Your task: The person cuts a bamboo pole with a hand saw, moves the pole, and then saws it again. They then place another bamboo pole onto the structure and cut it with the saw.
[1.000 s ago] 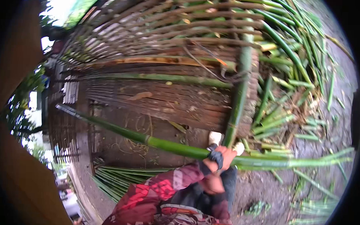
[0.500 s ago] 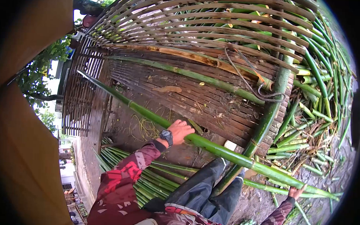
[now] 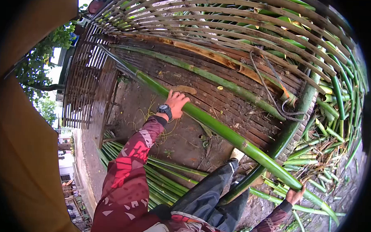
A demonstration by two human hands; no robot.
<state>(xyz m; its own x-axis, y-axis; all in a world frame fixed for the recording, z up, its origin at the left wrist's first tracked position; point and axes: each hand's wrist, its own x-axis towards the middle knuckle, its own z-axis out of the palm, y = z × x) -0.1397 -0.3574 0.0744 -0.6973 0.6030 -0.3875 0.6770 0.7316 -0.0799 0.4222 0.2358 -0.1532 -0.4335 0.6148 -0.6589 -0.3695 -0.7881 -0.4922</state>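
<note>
A long green bamboo pole [image 3: 216, 124] slants across the view from the slatted bench at upper left down to the lower right. My left hand [image 3: 177, 104], with a black watch at the wrist, is wrapped over its upper side. Farther down, near the right end, my right hand [image 3: 295, 195] grips the same pole from below. Between my hands the pole passes over a thicker green bamboo post [image 3: 286, 140] that runs from the bench towards my legs. The palms and some fingers are hidden behind the pole.
A slatted bamboo bench [image 3: 218, 101] with a slatted backrest [image 3: 221, 25] stands ahead, a sickle-like curved tool [image 3: 272, 92] lying on it. Cut bamboo pieces [image 3: 310, 157] are heaped at right. Bamboo lengths [image 3: 162, 182] lie on the ground beside my legs.
Both hands and the bamboo pole have shifted forward and up, the pole now lying closer to the bench. My right hand has come nearer the post; the view has turned slightly.
</note>
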